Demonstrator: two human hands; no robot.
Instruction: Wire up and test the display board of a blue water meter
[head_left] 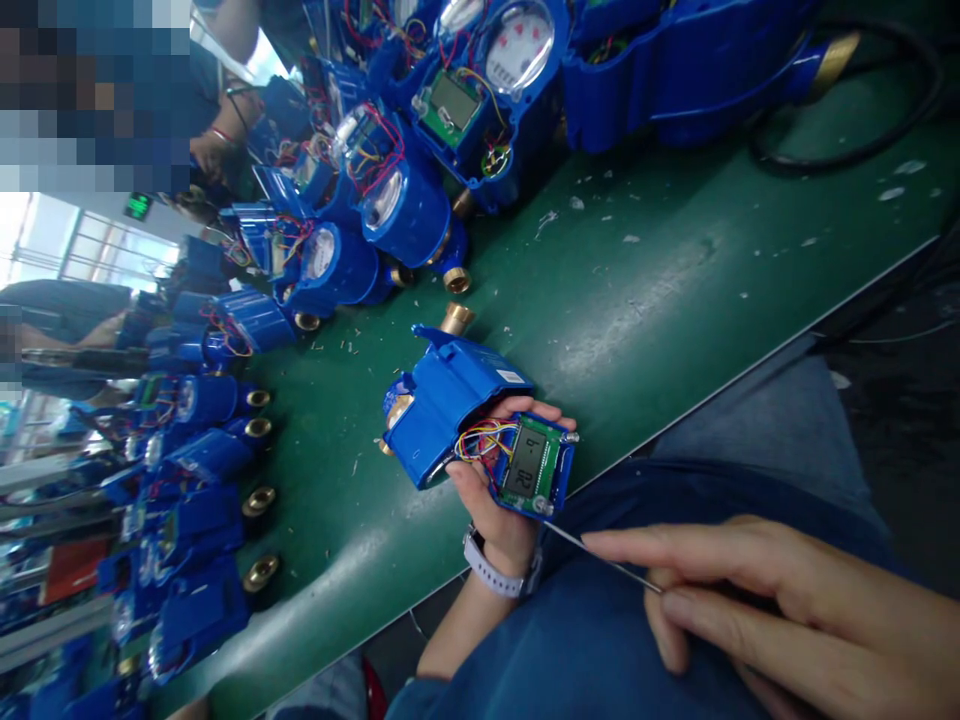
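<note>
My left hand [504, 522], with a watch on its wrist, grips a display module [559, 470] from below. The module is a green circuit board in a blue tray, and its small LCD shows characters. Red, yellow and white wires [484, 440] run from it into a blue water meter [450, 395], which lies tilted on the bench beside my fingers. Between thumb and fingers, my right hand [780, 600] pinches a thin metal rod [600, 558]. The rod's far tip is at the module's lower corner; whether it touches cannot be made out.
Several blue water meters [412, 215] with brass ends and exposed wires line the far and left sides of the green bench [645, 280]. A black cable [832, 165] loops at the upper right. Across the bench are other people's arms [232, 115].
</note>
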